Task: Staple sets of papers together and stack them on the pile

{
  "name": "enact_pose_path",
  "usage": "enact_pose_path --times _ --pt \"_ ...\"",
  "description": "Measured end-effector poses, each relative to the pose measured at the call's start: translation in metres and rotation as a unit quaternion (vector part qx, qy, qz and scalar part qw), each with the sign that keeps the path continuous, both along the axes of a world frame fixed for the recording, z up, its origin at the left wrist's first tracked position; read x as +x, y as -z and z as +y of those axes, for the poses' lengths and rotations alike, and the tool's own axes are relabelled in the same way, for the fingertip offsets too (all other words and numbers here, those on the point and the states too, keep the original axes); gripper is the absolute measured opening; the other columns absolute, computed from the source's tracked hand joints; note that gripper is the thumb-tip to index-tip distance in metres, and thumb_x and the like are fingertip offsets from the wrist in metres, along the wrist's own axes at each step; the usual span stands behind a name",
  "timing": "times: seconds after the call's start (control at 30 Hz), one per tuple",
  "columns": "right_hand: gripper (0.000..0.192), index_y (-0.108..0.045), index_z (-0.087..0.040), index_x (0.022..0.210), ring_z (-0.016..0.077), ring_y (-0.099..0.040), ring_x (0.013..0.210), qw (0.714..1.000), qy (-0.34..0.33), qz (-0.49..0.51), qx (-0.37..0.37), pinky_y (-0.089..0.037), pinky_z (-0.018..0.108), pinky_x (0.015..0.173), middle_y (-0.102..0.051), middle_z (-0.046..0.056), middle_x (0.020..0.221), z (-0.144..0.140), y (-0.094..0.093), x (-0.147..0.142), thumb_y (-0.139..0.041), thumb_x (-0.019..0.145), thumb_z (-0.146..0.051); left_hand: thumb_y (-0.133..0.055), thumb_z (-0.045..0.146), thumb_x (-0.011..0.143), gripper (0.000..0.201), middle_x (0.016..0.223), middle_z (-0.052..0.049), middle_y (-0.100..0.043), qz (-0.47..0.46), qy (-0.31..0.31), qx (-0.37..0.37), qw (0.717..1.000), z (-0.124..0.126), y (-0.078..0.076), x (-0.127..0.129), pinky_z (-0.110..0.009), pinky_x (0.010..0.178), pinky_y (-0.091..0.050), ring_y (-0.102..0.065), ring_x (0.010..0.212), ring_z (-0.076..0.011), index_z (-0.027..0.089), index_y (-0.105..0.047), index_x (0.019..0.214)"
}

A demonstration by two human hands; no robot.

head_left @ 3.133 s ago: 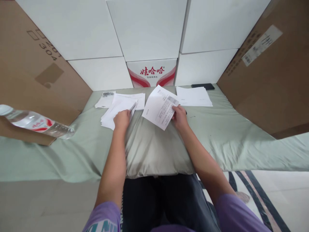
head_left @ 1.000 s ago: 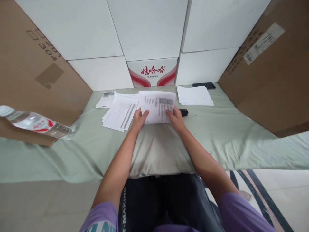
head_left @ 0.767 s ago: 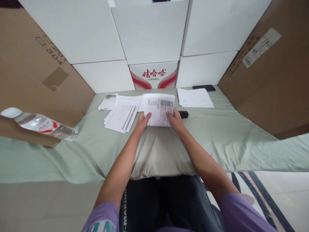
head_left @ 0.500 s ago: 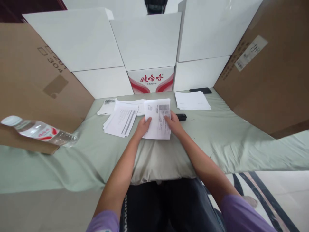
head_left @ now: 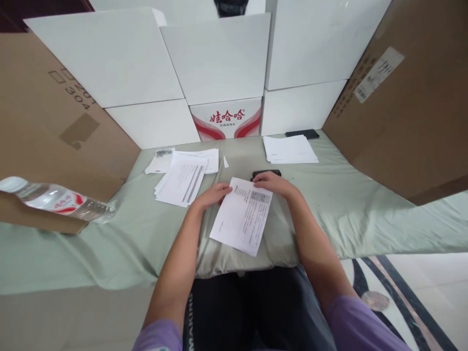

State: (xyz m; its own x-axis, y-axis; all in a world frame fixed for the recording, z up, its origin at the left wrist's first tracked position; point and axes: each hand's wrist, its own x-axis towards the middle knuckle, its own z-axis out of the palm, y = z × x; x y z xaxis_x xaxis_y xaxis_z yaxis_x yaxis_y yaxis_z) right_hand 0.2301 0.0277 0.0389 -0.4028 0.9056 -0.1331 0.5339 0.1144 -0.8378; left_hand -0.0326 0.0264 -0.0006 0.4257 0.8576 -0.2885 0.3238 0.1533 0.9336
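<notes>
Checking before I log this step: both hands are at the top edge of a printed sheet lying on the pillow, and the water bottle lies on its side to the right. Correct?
Not quite. The water bottle lies on its side to the left, beside the brown carton, as the head view shows. The rest stands: the left hand and right hand are at the top edge of the printed sheet on the pillow.

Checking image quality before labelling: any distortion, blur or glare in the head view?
Head view: strong wide-angle bending, box edges splay outward toward the corners; light is soft and even, with only faint shadows under the hands; no glare on the white boxes; print on the sheet is too small to read; the water bottle at the left edge looks stretched.
</notes>
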Motion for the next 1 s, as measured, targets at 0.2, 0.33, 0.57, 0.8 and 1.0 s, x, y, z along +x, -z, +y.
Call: enact_pose_path --times 0.2,0.33,0.57,0.8,1.0 --pt "0.020 -0.070 -0.018 0.073 0.0151 -0.057 0.070 0.988 -0.037 -0.151 -0.007 -0.038 0.025 0.061 -0.067 0.003 0.076 0.002 0.005 -0.003 -0.054 0.081 -0.026 -0.064 0.053 0.083 0.038 0.057 0.002 -0.055 0.040 0.060 -0.011 0.997 -0.005 0.003 0.016 -0.023 0.041 -0.037 -0.048 0.044 -0.0107 0.017 -0.067 0.092" --pt "0.015 -0.070 -0.018 0.073 0.0181 -0.062 0.077 0.976 0.008 -0.216 -0.029 -0.040 0.026 0.064 -0.072 0.006 0.086 0.006 0.011 0.002 -0.056 0.079 -0.021 -0.068 0.045 0.081 0.030 0.060 0.001 -0.058 0.061 0.081 -0.021 0.995 -0.008 0.000 0.022 -0.024 0.042 -0.039 -0.050 0.046 -0.0113 0.017 -0.066 0.089" --pt "0.013 -0.071 -0.018 0.081 0.0222 -0.066 0.081 0.960 0.071 -0.269 -0.037 -0.042 0.028 0.064 -0.074 0.010 0.096 0.012 0.017 0.010 -0.059 0.078 -0.022 -0.069 0.037 0.080 0.024 0.060 0.001 -0.057 0.094 0.066 -0.015 0.993 -0.010 -0.003 0.027 -0.023 0.041 -0.036 -0.049 0.046 -0.0109 0.016 -0.065 0.090" --pt "0.016 -0.071 -0.017 0.083 0.0238 -0.067 0.080 0.956 0.111 -0.267 -0.046 -0.044 0.030 0.065 -0.074 0.013 0.096 0.007 0.010 0.010 -0.058 0.079 -0.025 -0.070 0.037 0.079 0.031 0.067 -0.001 -0.064 0.090 0.047 -0.025 0.995 -0.011 -0.002 0.027 -0.023 0.041 -0.036 -0.053 0.049 -0.0116 0.017 -0.064 0.101" --pt "0.018 -0.072 -0.016 0.086 0.0248 -0.067 0.082 0.953 0.132 -0.270 -0.036 -0.045 0.031 0.065 -0.073 0.014 0.095 0.008 0.012 0.011 -0.058 0.079 -0.026 -0.071 0.038 0.077 0.029 0.068 -0.002 -0.065 0.083 0.048 -0.023 0.995 -0.012 -0.004 0.028 -0.022 0.040 -0.035 -0.053 0.049 -0.0116 0.017 -0.065 0.096"
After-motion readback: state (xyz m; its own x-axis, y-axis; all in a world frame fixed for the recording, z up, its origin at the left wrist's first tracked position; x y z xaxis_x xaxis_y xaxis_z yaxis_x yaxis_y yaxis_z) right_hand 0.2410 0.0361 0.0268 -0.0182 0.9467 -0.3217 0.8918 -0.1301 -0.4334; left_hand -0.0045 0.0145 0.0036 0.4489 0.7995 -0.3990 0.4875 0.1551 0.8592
